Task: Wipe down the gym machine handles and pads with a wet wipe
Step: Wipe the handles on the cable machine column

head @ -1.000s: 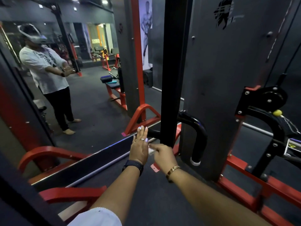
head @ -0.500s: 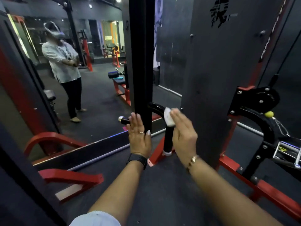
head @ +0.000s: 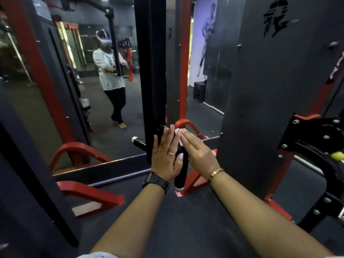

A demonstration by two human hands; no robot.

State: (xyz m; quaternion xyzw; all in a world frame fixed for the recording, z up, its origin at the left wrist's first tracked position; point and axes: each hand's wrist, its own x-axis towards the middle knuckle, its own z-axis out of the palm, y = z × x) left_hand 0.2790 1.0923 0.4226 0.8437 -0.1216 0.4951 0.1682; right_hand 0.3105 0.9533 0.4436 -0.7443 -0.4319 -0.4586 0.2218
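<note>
Both hands bracket the black curved handle (head: 181,174) of the gym machine, beside the black upright post (head: 150,71). Left hand (head: 166,159): flat, fingers extended and pressed together against the handle's left side. Right hand (head: 198,153): fingers straight and together, pressing the white wet wipe (head: 180,139) onto the handle's upper right side. Wipe largely hidden under the fingers. Mirror (head: 83,81) stands behind.

A dark rubber floor (head: 186,229) carries the gym machine. Its red steel feet (head: 89,192) rest flat on it to the left and in the middle, beside a black upright post (head: 150,81). A small black speaker box (head: 199,92) stands on the floor farther back.
</note>
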